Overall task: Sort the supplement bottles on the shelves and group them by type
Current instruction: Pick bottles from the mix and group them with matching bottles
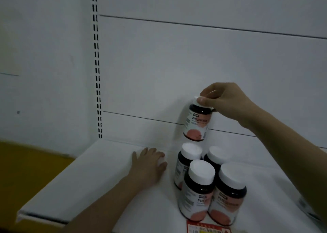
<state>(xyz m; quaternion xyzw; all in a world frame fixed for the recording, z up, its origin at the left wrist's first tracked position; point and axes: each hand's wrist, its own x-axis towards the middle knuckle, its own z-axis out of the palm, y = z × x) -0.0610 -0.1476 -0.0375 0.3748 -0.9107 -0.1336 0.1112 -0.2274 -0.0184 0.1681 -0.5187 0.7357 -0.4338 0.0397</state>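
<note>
A dark supplement bottle [197, 122] is held by its white cap in the right hand [224, 102], above four standing bottles [205, 185]. A white-capped object [161, 161] on the shelf [88, 170] is covered by the left hand [148, 163]; its grip cannot be told.

Dark white-capped bottle [197, 122] held aloft, tilted; four matching bottles [210, 185] upright, clustered on shelf [88, 176]; labels blurred, probably identical.

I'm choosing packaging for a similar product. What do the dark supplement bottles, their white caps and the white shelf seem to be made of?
Dark supplement bottles: probably dark plastic or glass, glossy, with faint highlights on the shoulders; the blur leaves it open. Round white caps: likely matte plastic, evenly pale without glare. White shelf: looks like painted sheet metal, with a smooth flat surface and a folded front edge.
</note>
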